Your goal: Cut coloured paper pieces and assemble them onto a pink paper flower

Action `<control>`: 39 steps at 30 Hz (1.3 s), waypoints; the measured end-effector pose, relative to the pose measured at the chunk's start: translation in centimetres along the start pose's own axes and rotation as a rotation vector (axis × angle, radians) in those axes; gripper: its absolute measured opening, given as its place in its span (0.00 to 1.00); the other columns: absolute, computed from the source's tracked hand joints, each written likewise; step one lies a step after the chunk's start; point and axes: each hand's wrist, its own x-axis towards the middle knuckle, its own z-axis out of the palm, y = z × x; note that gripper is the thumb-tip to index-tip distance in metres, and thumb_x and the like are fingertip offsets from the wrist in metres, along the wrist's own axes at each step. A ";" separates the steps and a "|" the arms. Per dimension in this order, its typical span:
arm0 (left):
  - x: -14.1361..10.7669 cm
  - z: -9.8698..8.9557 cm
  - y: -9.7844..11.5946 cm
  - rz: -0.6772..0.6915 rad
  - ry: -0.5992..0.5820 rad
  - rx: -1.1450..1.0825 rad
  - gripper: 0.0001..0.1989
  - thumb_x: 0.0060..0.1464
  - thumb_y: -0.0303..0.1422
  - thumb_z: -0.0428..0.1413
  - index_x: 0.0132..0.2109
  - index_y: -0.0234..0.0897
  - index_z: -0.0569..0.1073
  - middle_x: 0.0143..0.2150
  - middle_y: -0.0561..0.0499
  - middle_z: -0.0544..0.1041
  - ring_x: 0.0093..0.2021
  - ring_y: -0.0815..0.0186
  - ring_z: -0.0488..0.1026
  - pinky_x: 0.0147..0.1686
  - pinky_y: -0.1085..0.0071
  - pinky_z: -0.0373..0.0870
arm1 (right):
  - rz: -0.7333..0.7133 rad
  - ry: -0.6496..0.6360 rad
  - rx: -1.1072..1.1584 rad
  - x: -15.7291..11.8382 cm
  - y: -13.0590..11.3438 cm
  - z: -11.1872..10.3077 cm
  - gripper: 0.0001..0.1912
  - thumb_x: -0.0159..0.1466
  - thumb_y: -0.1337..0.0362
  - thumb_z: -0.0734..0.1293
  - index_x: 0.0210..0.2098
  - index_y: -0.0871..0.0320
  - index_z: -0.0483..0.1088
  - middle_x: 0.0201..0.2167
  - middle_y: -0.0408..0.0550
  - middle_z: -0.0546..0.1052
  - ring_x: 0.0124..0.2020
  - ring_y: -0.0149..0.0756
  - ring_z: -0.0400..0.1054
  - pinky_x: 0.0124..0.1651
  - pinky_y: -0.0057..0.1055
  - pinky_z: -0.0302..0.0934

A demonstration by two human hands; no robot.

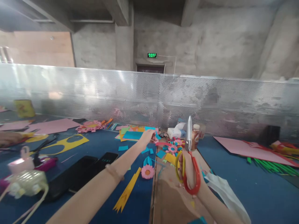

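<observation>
My right hand (187, 171) is closed on scissors (189, 146) with one red and one yellow handle loop; their blades point up. Stretched to the back of the table, my left hand (149, 137) has its fingers curled together beside small blue paper pieces (158, 136); what they hold, if anything, I cannot make out. A stack of coloured paper (133, 135) lies just left of that hand. Closer to me, a pink paper flower (147, 171) lies by a yellow paper strip (127, 190) with a notched end. Another pink flower (172, 149) sits between my hands.
Cardboard (171, 193) covers the middle strip of the blue table. Phones (106, 160) and cut yellow paper (80, 143) lie left, near another person's hand (10, 138). A tissue pack (175, 132) and bottle (195, 135) stand behind; a perforated metal screen (105, 93) borders the table.
</observation>
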 end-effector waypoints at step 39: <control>-3.0 -0.5 -0.3 0.356 -0.590 0.958 0.03 0.49 0.30 0.48 0.33 0.37 0.66 0.31 0.52 0.72 0.31 0.66 0.69 0.28 0.74 0.61 | 0.161 -0.176 -0.943 6.5 0.6 -8.1 0.12 0.58 0.63 0.59 0.30 0.60 0.73 0.33 0.60 0.76 0.34 0.45 0.71 0.31 0.30 0.54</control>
